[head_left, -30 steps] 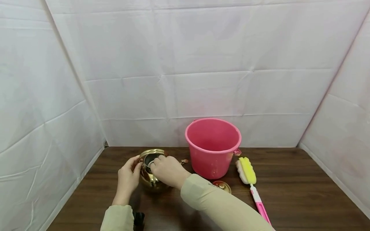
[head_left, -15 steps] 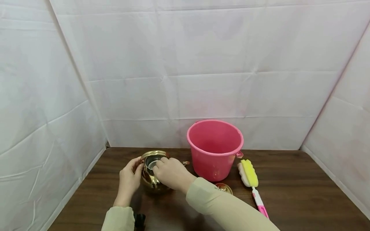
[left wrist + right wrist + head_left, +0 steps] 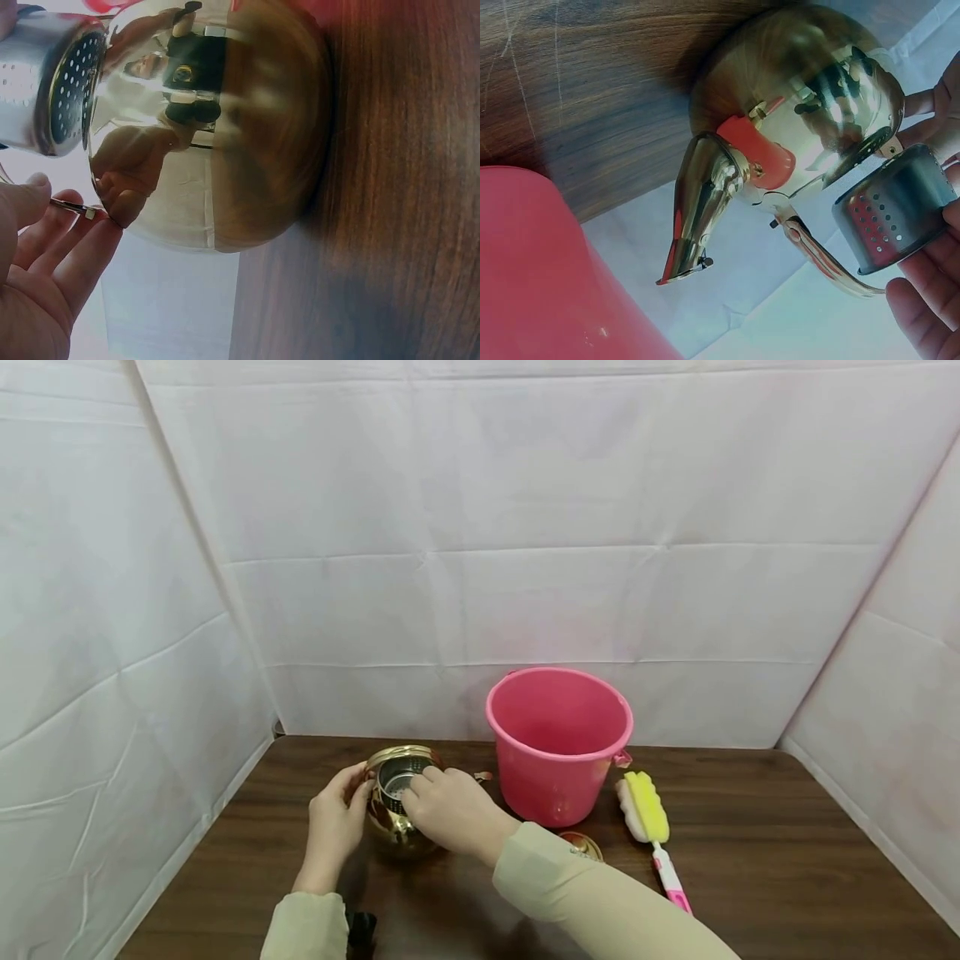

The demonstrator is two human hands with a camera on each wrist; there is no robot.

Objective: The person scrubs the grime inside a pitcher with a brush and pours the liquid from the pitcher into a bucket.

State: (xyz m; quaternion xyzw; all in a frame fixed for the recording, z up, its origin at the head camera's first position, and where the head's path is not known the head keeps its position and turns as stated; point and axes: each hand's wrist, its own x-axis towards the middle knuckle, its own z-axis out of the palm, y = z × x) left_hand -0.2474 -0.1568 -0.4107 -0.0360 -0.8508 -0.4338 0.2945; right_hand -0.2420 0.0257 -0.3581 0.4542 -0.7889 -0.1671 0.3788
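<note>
A shiny gold kettle (image 3: pixel 397 839) stands on the wooden table, lid off, its spout (image 3: pixel 705 187) toward the pink bucket. My left hand (image 3: pixel 333 827) pinches the side of the kettle's gold handle (image 3: pixel 825 259) between thumb and fingers. With my right hand (image 3: pixel 453 810) I hold a perforated steel tea strainer (image 3: pixel 396 787) by its upper part. In the left wrist view, the strainer (image 3: pixel 34 82) sits outside the kettle's mouth, its holed bottom close over the opening. The right wrist view shows the strainer (image 3: pixel 900 214) tilted beside the rim, fingers along its wall.
The pink bucket (image 3: pixel 558 789) stands right of the kettle, near the back wall of white cloth. A gold lid (image 3: pixel 583 843) lies in front of it, partly behind my right sleeve. Further right lies a yellow-and-white sponge brush (image 3: pixel 647 810) with a pink-and-white handle.
My right hand has shifted slightly to the right and the strainer has risen, showing more of its holed wall and bottom. The left hand stays at the kettle's handle.
</note>
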